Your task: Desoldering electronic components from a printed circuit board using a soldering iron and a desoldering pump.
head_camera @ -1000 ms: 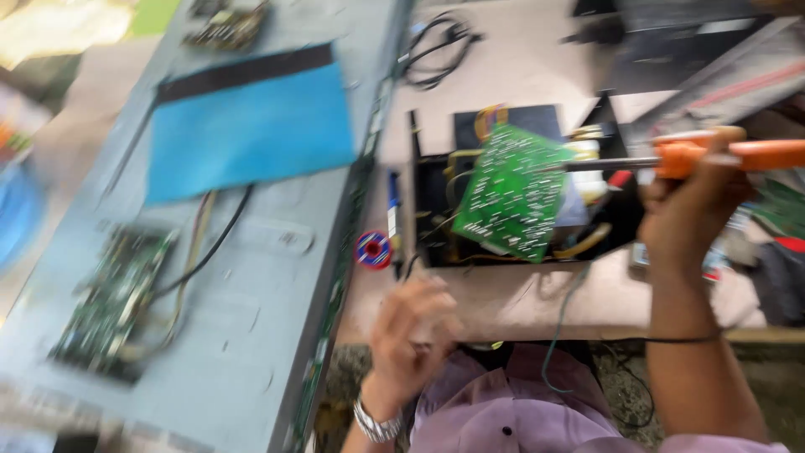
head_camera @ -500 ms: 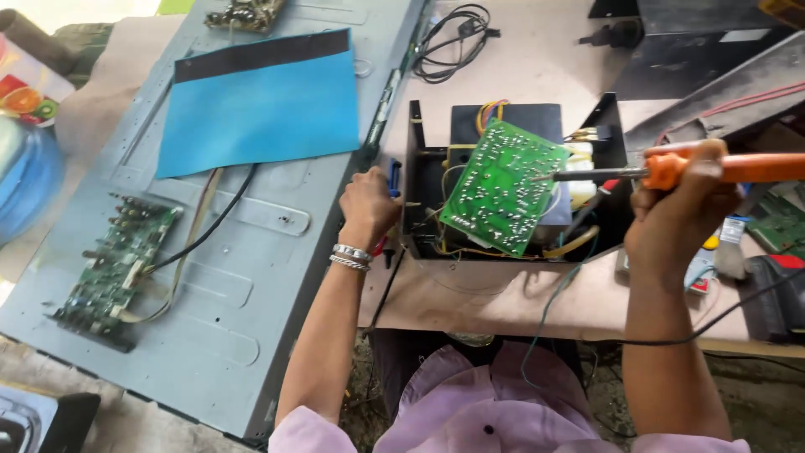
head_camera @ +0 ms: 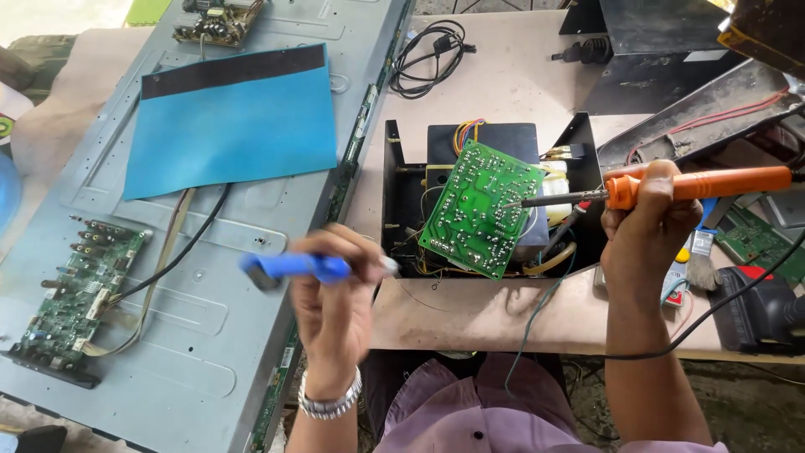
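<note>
My right hand [head_camera: 646,222] grips an orange-handled soldering iron [head_camera: 696,184] whose metal tip rests on a green circuit board [head_camera: 482,210]. The board stands tilted in an open black metal case [head_camera: 401,210] with a transformer and coloured wires behind it. My left hand [head_camera: 335,294] holds a blue-handled tool [head_camera: 293,268], blurred by motion, in front of the case's left side. A metal watch sits on my left wrist.
A large grey flat-screen back panel [head_camera: 193,319] lies at left with a blue sheet [head_camera: 235,126] and a green board [head_camera: 80,289] on it. A coiled black cable [head_camera: 428,59] lies behind the case. A brush [head_camera: 700,260] and black boxes lie at right.
My left hand has picked up the blue-handled tool from beside the case and lifted it toward me. The soldering iron in my right hand stays on the green board.
</note>
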